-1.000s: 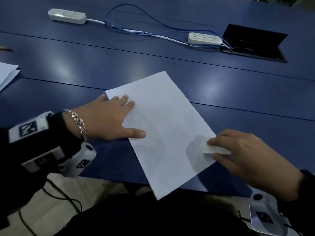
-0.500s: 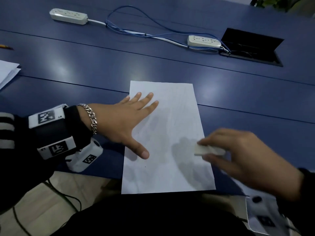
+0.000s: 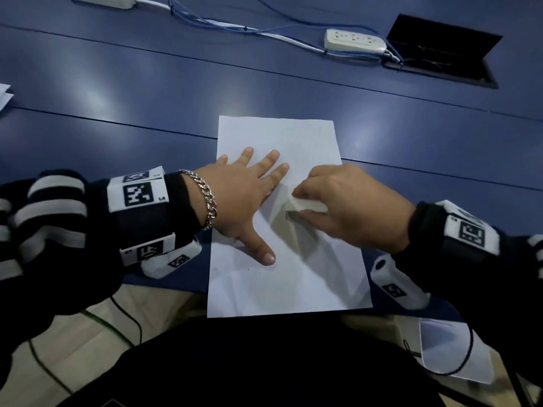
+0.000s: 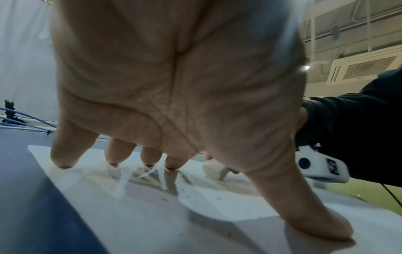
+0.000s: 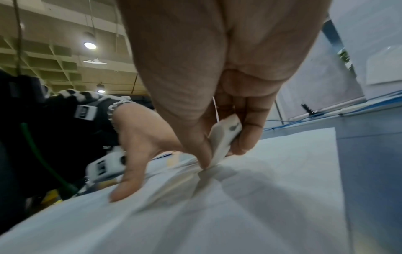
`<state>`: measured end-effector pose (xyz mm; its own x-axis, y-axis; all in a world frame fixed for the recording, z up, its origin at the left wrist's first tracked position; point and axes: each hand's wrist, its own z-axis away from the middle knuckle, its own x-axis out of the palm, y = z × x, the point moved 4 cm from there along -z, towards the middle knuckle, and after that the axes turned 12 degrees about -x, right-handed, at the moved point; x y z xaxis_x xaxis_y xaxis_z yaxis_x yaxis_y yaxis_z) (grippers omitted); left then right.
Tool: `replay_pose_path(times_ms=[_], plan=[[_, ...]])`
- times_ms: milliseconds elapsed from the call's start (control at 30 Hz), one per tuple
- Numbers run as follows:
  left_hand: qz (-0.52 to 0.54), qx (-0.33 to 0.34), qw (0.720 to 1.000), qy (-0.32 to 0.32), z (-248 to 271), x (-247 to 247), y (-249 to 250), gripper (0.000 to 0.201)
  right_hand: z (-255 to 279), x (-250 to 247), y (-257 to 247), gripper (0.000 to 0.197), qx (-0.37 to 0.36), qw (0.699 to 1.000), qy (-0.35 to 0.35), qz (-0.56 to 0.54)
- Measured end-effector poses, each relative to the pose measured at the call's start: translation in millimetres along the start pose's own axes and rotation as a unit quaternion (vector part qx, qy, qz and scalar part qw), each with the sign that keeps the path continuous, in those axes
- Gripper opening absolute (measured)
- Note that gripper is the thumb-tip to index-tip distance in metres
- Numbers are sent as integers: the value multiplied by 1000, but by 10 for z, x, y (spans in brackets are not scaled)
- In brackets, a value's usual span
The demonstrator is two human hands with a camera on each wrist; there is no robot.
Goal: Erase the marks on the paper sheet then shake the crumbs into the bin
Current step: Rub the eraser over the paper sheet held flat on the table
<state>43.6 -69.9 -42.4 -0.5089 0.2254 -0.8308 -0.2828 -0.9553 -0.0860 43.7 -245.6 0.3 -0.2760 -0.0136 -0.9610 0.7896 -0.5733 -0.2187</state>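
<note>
A white paper sheet (image 3: 293, 277) lies on the blue table (image 3: 147, 98), its near edge hanging past the table's front. My left hand (image 3: 252, 198) lies flat on the sheet's left half, fingers spread and thumb out, pressing it down. My right hand (image 3: 299, 202) pinches a white eraser (image 3: 305, 205) between thumb and fingers, its tip on the paper just right of my left fingers. The right wrist view shows the eraser (image 5: 224, 137) tilted, the paper (image 5: 261, 189) wrinkling under it. Small dark crumbs (image 4: 191, 192) speckle the paper (image 4: 152, 214) in the left wrist view.
Two white power strips (image 3: 355, 41) with blue cables (image 3: 205, 22) lie at the back, beside an open black cable hatch (image 3: 440, 54). More paper (image 3: 4, 95) sits at the left edge. A translucent white bag (image 3: 452, 351) shows below the table at the right.
The sheet has turned from slanted to straight. My left hand slid further onto it. My right hand with the eraser moved from the sheet's right edge in to its middle.
</note>
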Motion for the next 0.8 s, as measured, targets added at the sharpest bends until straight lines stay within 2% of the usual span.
replay_pose_path(times_ms=[133, 300, 367, 433, 500, 567, 633, 667, 800], plan=[[-6, 2, 1000, -9, 7, 11, 28, 166, 148, 91, -239, 31, -56, 996, -56, -44], [0, 4, 1000, -6, -1, 17, 28, 165, -112, -57, 53, 36, 17, 1000, 2, 3], [2, 4, 1000, -7, -5, 23, 30, 166, -37, -7, -57, 32, -9, 1000, 2, 6], [0, 2, 1000, -8, -9, 25, 33, 167, 127, 72, -302, 25, -51, 997, -36, -35], [-1, 0, 1000, -10, -9, 9, 34, 167, 182, 89, -359, 23, -62, 994, -68, -55], [-1, 0, 1000, -10, -6, -1, 39, 167, 38, 38, -190, 27, -31, 998, -49, -29], [1, 1, 1000, -11, -4, 1, 42, 167, -59, -28, -39, 33, 4, 1000, 0, -5], [2, 1, 1000, -11, -6, 4, 43, 168, -52, -10, -29, 34, 2, 1000, 15, 6], [1, -3, 1000, -17, -13, 0, 48, 169, 214, 108, -363, 26, -40, 999, -27, -24]])
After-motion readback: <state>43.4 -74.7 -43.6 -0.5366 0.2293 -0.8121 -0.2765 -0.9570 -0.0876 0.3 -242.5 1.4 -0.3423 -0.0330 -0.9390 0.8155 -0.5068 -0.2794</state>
